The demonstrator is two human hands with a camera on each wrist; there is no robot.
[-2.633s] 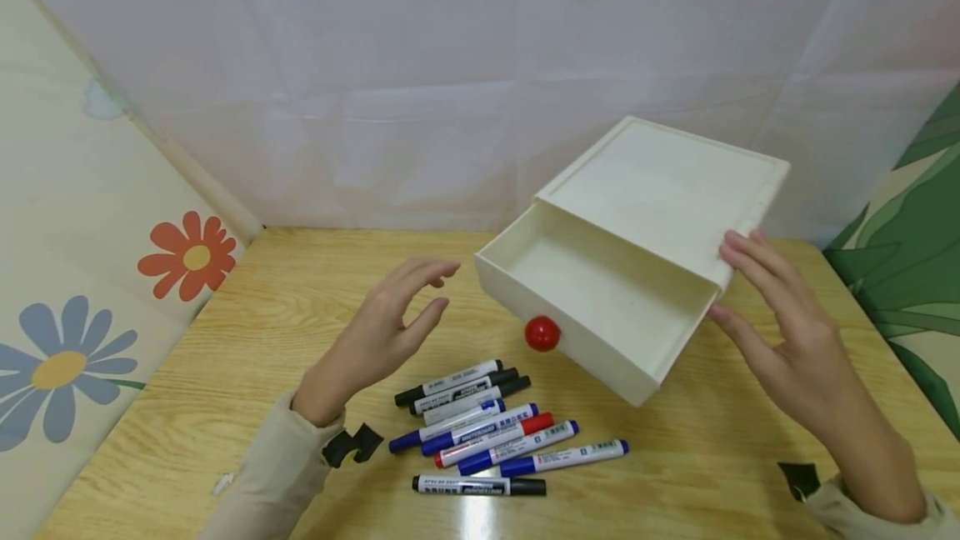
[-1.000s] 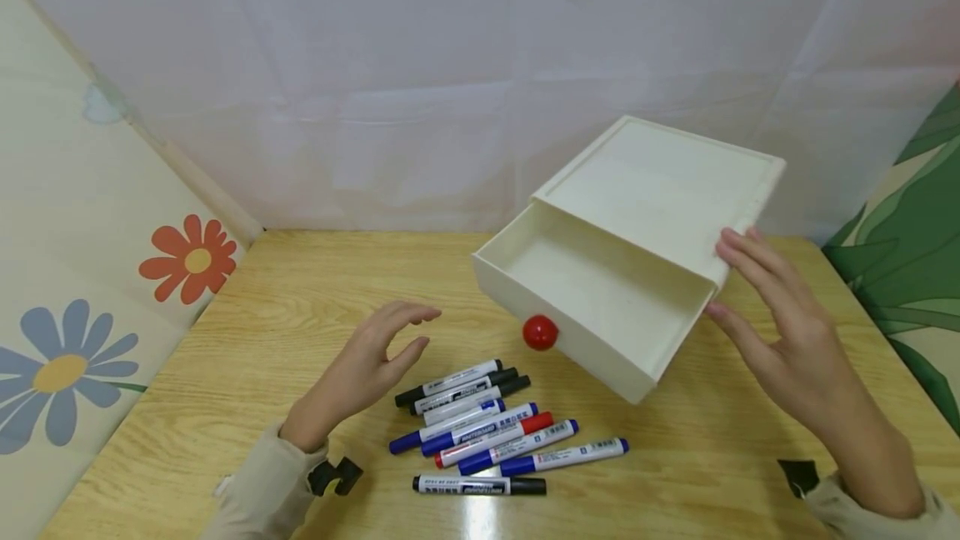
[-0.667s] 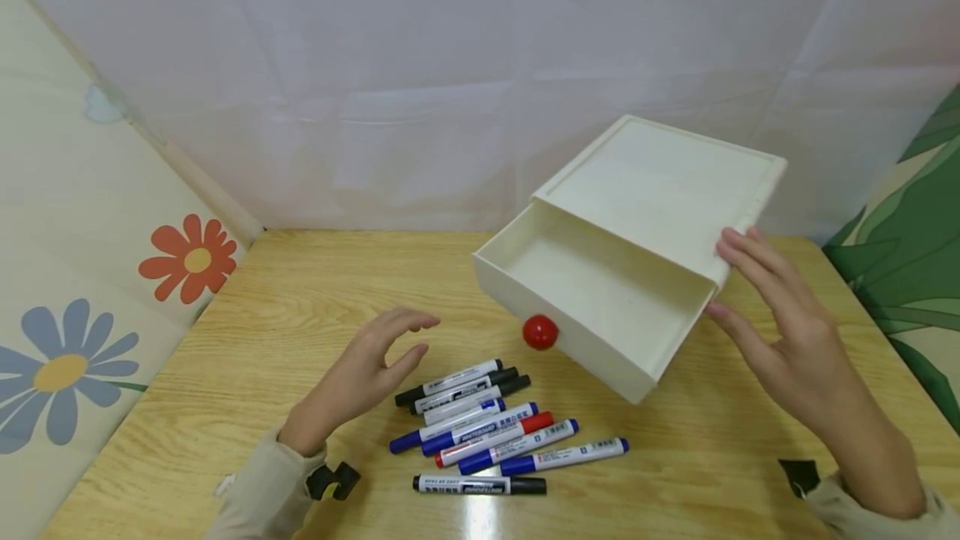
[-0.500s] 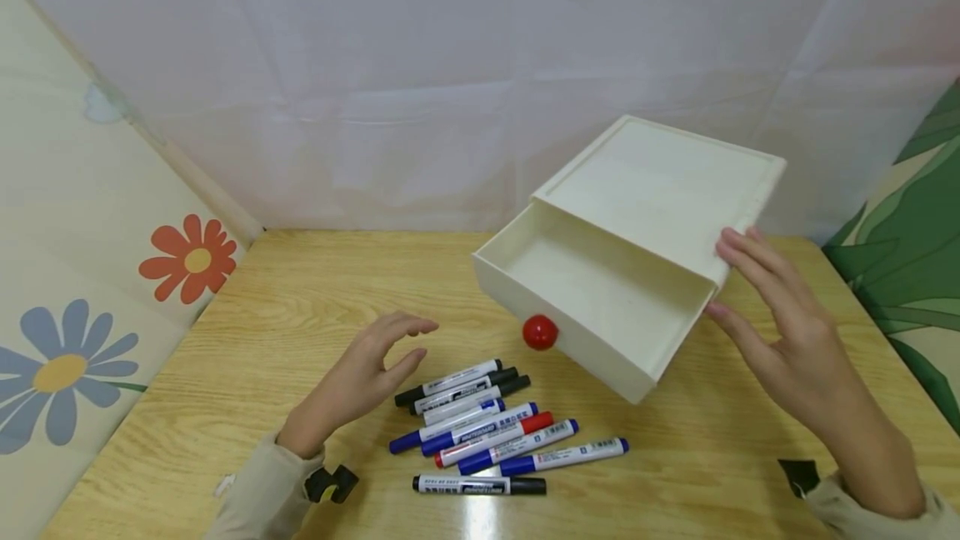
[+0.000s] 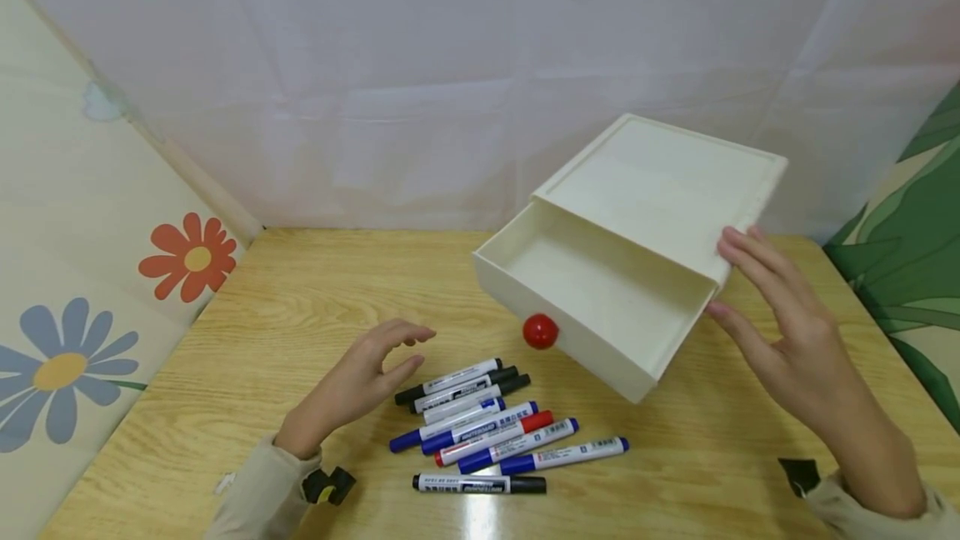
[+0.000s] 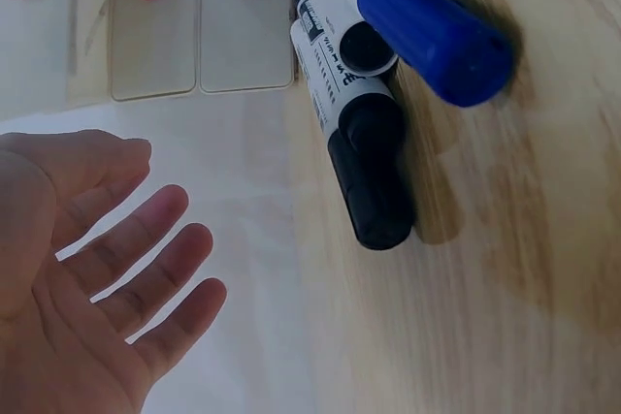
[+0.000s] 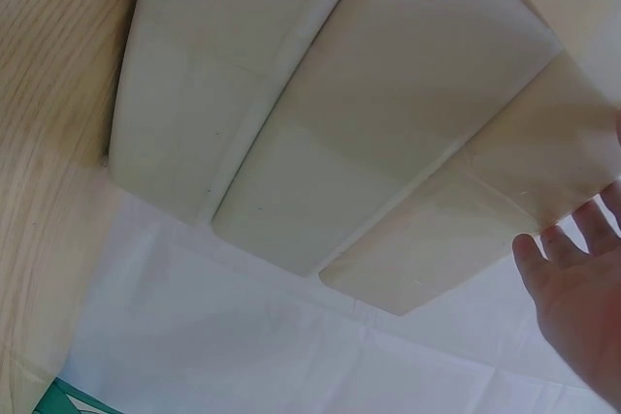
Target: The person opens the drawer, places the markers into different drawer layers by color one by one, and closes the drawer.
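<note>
A white drawer unit stands on the right half of the table, its top drawer pulled out. That drawer has a red round knob and nothing lies inside it. My right hand touches the unit's right side with extended fingers, its thumb by the drawer's edge. Over the table, to the left of several whiteboard markers, my left hand hovers with loosely bent fingers and holds nothing. In the left wrist view, drawer fronts with red knobs appear beyond that hand.
Blue, black and red markers lie in a loose row on the wooden table. One black marker lies apart, nearest me. A pale cloth hangs behind the table. Panels with painted flowers and leaves flank it.
My left hand has drawn back from near the drawer's knob, leftward and towards me. My right hand, the drawer unit and the markers stay as they were.
</note>
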